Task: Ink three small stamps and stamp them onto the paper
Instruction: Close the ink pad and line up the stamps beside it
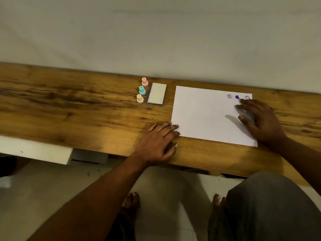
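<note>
Nearest the camera, a grey-clad knee (271, 206) is filling the lower right, and two bare feet (132, 200) are showing on the pale floor (52, 185) below the counter edge. Both forearms are reaching up from there onto the wooden counter (69, 108).

The left hand (158, 141) is lying flat, palm down, near the front edge of the counter, its fingers (171, 127) spread loose and grasping nothing, the tips touching the near left corner of the paper (205, 113). The right hand (260, 120) is resting flat on the right part of the sheet, fingers likewise released and empty, pressing the paper down.

The white paper is lying on the counter, and three stamped marks (237, 97) are sitting in a row along its far right edge, just beyond the right fingertips: two outlined circles with a solid purple shape between them.

Farther left, a closed ink pad (157, 95) is lying apart from the paper. Just beside its left edge, three small stamps are standing upright in a line: cream stamp (140, 98) nearest, teal stamp (142, 90) in the middle, pink stamp (144, 81) farthest.
</note>
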{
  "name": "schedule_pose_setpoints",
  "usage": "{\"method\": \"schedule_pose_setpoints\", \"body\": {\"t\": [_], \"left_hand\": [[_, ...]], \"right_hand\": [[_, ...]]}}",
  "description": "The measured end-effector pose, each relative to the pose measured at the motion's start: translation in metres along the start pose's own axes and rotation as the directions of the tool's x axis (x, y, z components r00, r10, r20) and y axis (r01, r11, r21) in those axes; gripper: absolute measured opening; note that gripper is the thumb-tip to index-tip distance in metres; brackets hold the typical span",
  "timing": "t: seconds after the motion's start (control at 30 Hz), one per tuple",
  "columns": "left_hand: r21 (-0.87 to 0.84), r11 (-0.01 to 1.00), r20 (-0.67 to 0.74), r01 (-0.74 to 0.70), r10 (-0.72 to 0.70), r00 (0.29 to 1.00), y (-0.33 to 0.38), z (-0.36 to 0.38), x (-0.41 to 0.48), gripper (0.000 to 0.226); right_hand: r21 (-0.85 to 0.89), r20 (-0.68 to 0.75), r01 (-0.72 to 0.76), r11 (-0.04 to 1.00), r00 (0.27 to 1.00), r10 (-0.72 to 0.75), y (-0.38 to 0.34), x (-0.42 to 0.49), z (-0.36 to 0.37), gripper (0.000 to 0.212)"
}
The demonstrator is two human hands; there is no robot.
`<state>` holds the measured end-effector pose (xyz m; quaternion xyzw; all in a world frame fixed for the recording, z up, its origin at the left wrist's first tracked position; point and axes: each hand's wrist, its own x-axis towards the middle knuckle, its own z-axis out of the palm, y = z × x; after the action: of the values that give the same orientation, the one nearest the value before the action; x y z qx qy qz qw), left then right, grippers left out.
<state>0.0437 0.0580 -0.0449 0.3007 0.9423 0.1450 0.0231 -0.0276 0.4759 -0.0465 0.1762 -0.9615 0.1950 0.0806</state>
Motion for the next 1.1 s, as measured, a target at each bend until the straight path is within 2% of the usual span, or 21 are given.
{"method": "schedule_pose_setpoints", "body": {"t": [0.17, 0.3, 0.47, 0.73, 1.1], "left_hand": [[0.023, 1.0, -0.093, 0.012, -0.01, 0.996, -0.002, 0.002, -0.004, 0.047], [0.021, 1.0, -0.109, 0.007, -0.005, 0.994, -0.002, 0.005, -0.003, 0.045], [0.01, 0.999, -0.104, 0.038, -0.036, 0.994, -0.003, 0.005, -0.002, 0.046], [-0.008, 0.998, -0.099, 0.056, -0.057, 0.993, -0.003, 0.005, -0.002, 0.048], [-0.022, 0.998, -0.077, 0.065, -0.066, 0.995, -0.001, 0.0, 0.0, 0.051]], "right_hand": [[0.067, 0.017, 0.0, 0.998, 1.0, -0.001, 0.003, 0.004, 0.0, 0.048], [0.07, 0.019, 0.0, 0.998, 1.0, -0.001, 0.001, 0.002, -0.003, 0.05], [0.074, -0.009, -0.101, 0.992, 0.995, 0.102, -0.008, 0.001, -0.007, 0.051], [0.095, -0.028, -0.072, 0.993, 0.997, 0.075, -0.011, 0.003, -0.009, 0.05], [0.103, -0.016, -0.122, 0.987, 0.992, 0.124, -0.011, 0.002, -0.012, 0.059]]}}
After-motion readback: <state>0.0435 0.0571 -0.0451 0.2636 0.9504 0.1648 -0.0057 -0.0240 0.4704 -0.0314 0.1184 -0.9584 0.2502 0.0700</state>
